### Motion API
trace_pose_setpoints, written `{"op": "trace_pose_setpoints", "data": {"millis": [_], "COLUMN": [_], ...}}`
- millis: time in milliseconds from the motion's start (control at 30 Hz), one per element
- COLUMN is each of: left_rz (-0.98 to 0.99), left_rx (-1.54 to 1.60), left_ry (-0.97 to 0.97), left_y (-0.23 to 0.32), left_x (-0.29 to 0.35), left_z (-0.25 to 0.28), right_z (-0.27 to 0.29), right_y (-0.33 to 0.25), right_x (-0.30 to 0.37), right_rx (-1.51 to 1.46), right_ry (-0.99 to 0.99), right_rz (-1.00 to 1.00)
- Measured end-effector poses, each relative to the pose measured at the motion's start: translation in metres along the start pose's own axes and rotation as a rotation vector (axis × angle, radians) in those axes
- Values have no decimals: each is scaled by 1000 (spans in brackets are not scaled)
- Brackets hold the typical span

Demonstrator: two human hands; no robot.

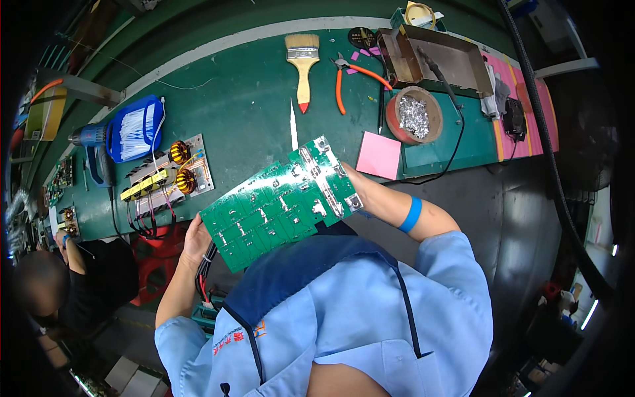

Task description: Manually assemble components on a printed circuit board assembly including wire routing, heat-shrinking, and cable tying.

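Observation:
A large green circuit board is held at a slant in front of my chest, its soldered side facing up with shiny solder patches. My left hand grips its left edge, and a bundle of black and red wires hangs below that hand. At the upper right edge, my right hand holds the board too; its fingers are mostly hidden behind it. A white pointed strip lies just beyond the board. Near my right forearm, a pink pad rests at the bench edge.
On the green bench lie a paintbrush, orange-handled cutters, a bowl of solder scraps, a soldering iron, a coil-fitted board, a blue tray and a heat gun. A co-worker sits at left.

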State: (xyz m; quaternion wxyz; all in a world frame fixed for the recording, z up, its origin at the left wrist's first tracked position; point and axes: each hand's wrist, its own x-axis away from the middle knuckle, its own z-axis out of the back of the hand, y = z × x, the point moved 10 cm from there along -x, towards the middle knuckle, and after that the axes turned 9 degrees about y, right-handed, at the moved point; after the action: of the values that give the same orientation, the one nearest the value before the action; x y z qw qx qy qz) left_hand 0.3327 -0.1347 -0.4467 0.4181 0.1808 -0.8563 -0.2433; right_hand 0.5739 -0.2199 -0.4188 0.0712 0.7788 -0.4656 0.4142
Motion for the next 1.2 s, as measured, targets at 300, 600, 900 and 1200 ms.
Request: {"op": "trace_pose_setpoints", "data": {"millis": [300, 600, 900, 1200], "left_rz": [79, 34, 15, 33], "left_rx": [-380, -419, -389, -385], "left_ry": [4, 89, 190, 189], "left_y": [-9, -9, -12, -12], "left_x": [24, 54, 61, 60], "left_z": [-25, -20, -17, -13], "right_z": [-17, 17, 34, 47], "right_y": [-27, -35, -224, -232], "right_x": [11, -14, 27, 14], "right_rx": [104, 280, 1846, 1930], "right_ry": [81, 150, 1242, 1254], "right_rz": [116, 196, 1217, 891]}}
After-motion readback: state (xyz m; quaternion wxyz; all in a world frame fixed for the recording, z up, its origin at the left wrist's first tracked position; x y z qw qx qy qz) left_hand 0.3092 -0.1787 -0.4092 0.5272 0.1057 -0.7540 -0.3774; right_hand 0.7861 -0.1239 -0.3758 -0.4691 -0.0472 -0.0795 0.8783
